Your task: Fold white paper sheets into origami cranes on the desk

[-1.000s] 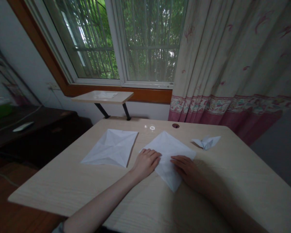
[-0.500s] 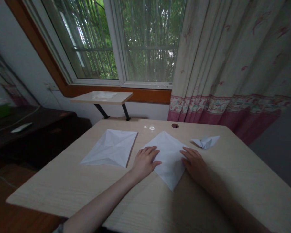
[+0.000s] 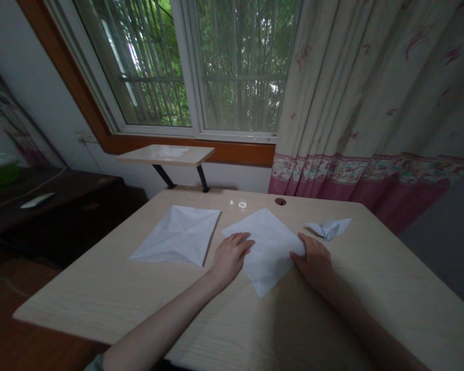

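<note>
Facing a barred window (image 3: 235, 77) and a floral curtain (image 3: 351, 103), we work at a pale worktop (image 3: 139, 304). Near its far left end a small raised shelf (image 3: 133, 154) stands on dark struts. Next in size come two white papers: the creased sheet (image 3: 180, 234), lying untouched to our left, and the diamond sheet (image 3: 270, 257), flat in front of us with one corner pointing our way. Our hands are on this second one, so we judge the step in hand to be steadying and lining it up.

Our left hand (image 3: 232, 255) rests over its left part, fingers loosely laid out, gripping nothing. Our right hand (image 3: 315, 260) is at its right corner, with paper between thumb and fingers; we cannot tell whether that grip is pinching or merely resting there. To our eye, the next move calls for light, even pressure from the left and a sure hold on the corner from the right, so the thin paper neither skids nor wrinkles.

Smaller than these, the winged paper figure (image 3: 330, 229) sits beyond our right hand, well apart from the creased sheet. Smallest is the round hole (image 3: 280, 201) near the far edge.
</note>
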`<state>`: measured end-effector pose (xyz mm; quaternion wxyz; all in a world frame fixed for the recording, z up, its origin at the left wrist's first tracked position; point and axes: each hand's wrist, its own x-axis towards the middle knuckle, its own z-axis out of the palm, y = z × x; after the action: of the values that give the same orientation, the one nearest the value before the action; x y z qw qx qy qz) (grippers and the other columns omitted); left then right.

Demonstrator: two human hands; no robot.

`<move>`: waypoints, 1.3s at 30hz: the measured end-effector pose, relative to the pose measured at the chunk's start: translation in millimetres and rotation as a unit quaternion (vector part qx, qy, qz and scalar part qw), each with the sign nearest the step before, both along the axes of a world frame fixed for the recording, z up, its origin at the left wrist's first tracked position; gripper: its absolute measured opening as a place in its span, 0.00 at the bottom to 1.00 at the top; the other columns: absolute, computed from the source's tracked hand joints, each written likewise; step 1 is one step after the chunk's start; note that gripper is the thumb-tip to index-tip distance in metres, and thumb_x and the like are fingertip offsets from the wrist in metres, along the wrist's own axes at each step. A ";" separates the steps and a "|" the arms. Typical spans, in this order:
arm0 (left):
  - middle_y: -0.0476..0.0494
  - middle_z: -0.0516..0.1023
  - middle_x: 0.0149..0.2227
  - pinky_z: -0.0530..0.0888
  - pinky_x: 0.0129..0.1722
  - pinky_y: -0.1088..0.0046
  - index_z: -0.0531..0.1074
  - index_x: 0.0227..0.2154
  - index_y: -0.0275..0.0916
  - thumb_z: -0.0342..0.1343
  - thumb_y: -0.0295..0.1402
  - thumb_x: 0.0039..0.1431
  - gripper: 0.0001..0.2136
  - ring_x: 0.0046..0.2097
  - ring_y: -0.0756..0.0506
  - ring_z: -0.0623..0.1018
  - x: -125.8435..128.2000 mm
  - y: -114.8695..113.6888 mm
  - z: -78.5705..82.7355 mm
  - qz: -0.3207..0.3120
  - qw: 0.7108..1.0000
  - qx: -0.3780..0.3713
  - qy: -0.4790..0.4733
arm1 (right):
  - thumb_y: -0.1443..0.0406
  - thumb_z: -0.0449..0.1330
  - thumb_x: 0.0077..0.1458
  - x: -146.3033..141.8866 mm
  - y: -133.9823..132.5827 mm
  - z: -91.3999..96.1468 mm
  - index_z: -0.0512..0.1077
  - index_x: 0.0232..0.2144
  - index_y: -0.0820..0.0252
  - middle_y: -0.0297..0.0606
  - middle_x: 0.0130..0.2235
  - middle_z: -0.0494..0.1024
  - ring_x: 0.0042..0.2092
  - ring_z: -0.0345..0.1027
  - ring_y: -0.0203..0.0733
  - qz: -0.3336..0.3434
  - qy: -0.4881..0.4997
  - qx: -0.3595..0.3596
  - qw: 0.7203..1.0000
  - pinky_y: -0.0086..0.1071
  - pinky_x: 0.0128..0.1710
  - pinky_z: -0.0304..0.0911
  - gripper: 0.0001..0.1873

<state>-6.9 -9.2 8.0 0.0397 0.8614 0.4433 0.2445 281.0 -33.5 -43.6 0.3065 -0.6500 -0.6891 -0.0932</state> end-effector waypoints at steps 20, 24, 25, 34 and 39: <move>0.40 0.74 0.60 0.70 0.60 0.55 0.73 0.56 0.43 0.55 0.42 0.67 0.18 0.60 0.38 0.73 2.2 -3.1 -4.5 0.002 1.000 -0.004 0.028 | 0.56 0.55 0.58 -2.4 0.8 -0.4 0.67 0.55 0.58 0.49 0.52 0.76 0.54 0.67 0.59 -0.043 0.023 0.004 0.999 0.54 0.56 0.58 0.25; 0.39 0.74 0.60 0.70 0.59 0.54 0.73 0.56 0.43 0.55 0.43 0.67 0.18 0.60 0.37 0.72 1.4 -2.2 -6.0 0.001 0.999 -0.005 0.031 | 0.55 0.55 0.57 0.0 4.9 -2.3 0.66 0.56 0.59 0.50 0.50 0.77 0.52 0.68 0.59 -0.025 0.055 0.020 0.998 0.54 0.55 0.60 0.27; 0.40 0.74 0.60 0.70 0.60 0.54 0.73 0.56 0.43 0.55 0.43 0.67 0.19 0.60 0.37 0.72 1.5 -2.3 -5.7 0.001 0.999 -0.006 0.032 | 0.54 0.55 0.57 0.6 6.0 -2.5 0.66 0.56 0.60 0.50 0.49 0.77 0.52 0.68 0.60 -0.015 0.066 0.024 0.997 0.54 0.55 0.61 0.28; 0.40 0.70 0.63 0.66 0.61 0.48 0.73 0.57 0.46 0.59 0.52 0.61 0.25 0.64 0.32 0.68 3.7 -7.3 4.9 -0.007 0.997 -0.037 0.061 | 0.57 0.53 0.59 -4.2 2.1 14.4 0.63 0.59 0.60 0.49 0.49 0.74 0.51 0.69 0.55 0.103 0.181 0.033 0.977 0.51 0.54 0.65 0.28; 0.40 0.66 0.66 0.56 0.64 0.38 0.69 0.60 0.49 0.60 0.57 0.56 0.31 0.67 0.28 0.62 4.1 -9.1 3.9 -0.027 0.995 -0.048 0.084 | 0.55 0.51 0.63 -12.5 -7.1 26.3 0.65 0.58 0.60 0.49 0.49 0.75 0.50 0.71 0.53 0.121 0.211 0.027 0.970 0.48 0.52 0.67 0.24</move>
<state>-2.8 -18.2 11.9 0.0507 0.8875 0.4332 0.1486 268.5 -40.6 -17.3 0.4712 -0.5581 -0.6798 0.0656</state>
